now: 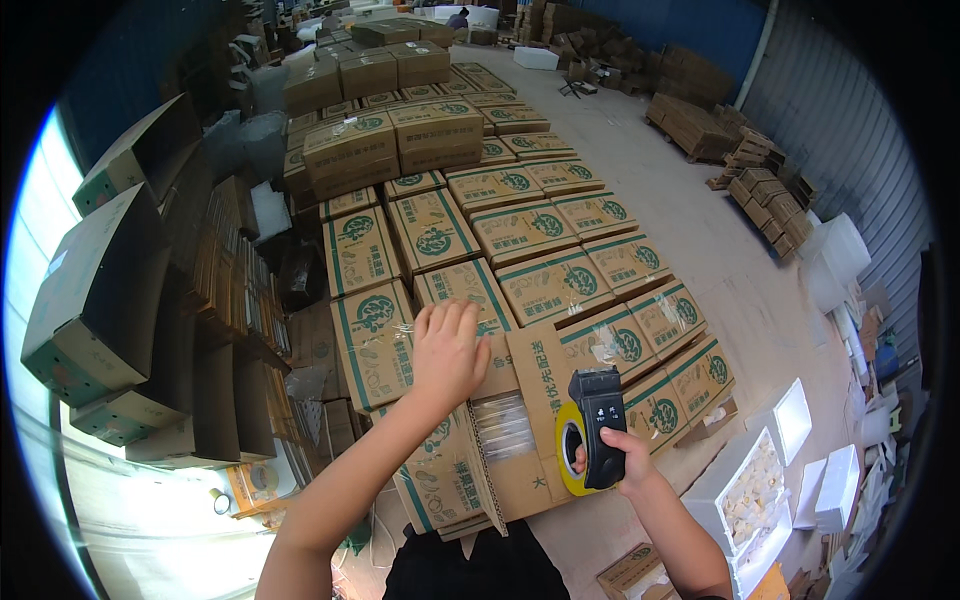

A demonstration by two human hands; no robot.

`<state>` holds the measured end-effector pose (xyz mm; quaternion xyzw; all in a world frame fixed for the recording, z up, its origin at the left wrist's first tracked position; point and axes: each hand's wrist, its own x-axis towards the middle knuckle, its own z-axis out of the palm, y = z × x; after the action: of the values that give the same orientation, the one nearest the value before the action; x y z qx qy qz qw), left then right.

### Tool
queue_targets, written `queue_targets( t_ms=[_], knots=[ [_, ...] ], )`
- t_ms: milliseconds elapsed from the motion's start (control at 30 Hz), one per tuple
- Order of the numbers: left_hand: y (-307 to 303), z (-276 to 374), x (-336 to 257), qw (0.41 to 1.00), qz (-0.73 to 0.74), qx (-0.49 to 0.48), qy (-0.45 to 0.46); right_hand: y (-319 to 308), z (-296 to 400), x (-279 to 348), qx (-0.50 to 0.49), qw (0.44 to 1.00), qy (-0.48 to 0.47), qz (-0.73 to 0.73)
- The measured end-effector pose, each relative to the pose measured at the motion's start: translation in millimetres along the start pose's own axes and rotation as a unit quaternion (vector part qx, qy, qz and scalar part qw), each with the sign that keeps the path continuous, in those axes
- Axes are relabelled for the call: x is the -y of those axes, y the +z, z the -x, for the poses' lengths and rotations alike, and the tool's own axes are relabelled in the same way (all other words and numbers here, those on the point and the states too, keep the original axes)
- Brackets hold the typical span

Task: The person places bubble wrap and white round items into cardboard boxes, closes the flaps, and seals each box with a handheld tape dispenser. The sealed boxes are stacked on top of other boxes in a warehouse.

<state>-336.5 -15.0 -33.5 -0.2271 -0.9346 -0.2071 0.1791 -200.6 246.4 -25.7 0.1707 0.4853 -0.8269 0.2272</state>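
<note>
My right hand (pixel 626 457) grips a black tape dispenser (pixel 600 405) fitted with a yellow-edged roll of tape (pixel 564 442). The dispenser is over the right flap (pixel 538 367) of a cardboard carton with raised flaps. Through the gap between the flaps, clear plastic-wrapped contents (pixel 504 426) show. The left flap (pixel 484 469) stands up, edge-on. My left hand (pixel 450 345) is palm down at the carton's far end with its fingers slightly bent and nothing visible in it; whether it touches the flap is unclear. Printed cartons (pixel 375 334) lie just beyond it.
Rows of taped cartons (pixel 555 232) extend ahead, with larger cartons (pixel 394 139) stacked on top. Open empty boxes (pixel 97 292) stand at left. A white foam box (pixel 739 495) of pale pieces sits at right. Pallets (pixel 772 210) line the right wall. A person (pixel 457 19) is far back.
</note>
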Motion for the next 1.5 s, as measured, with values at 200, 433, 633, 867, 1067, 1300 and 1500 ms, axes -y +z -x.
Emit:
queue_targets(
  t_ms=[200, 433, 633, 867, 1067, 1300, 1500],
  knots=[
    [90.3, -18.4, 12.1, 0.932, 0.289, 0.015, -0.217, 11.5, 8.1, -9.1, -0.049, 0.996, -0.067, 0.009],
    [134.5, -28.4, -2.3, 0.981, -0.041, 0.132, -0.138, -4.5, 27.1, -44.9, -0.038, 0.973, -0.21, -0.091],
    [124.7, -30.6, -4.6, 0.97, -0.028, 0.19, -0.149, -27.1, 112.8, -124.6, -0.128, 0.901, -0.332, -0.249],
    [114.2, -28.5, -6.0, 0.982, -0.022, 0.147, -0.118, -31.9, 103.4, -189.2, -0.168, 0.88, -0.303, -0.326],
    [101.3, 4.2, 9.5, 0.979, -0.044, 0.129, -0.152, -49.1, 66.2, -153.9, -0.194, 0.882, -0.353, -0.243],
    [75.0, 10.4, 30.9, 0.935, 0.06, 0.302, -0.174, -39.1, 83.8, -30.1, -0.127, 0.945, -0.301, 0.03],
    [74.0, -5.3, 35.4, 0.925, 0.025, 0.346, -0.155, 10.3, 19.7, 15.8, 0.13, 0.986, -0.098, -0.021]
  ],
)
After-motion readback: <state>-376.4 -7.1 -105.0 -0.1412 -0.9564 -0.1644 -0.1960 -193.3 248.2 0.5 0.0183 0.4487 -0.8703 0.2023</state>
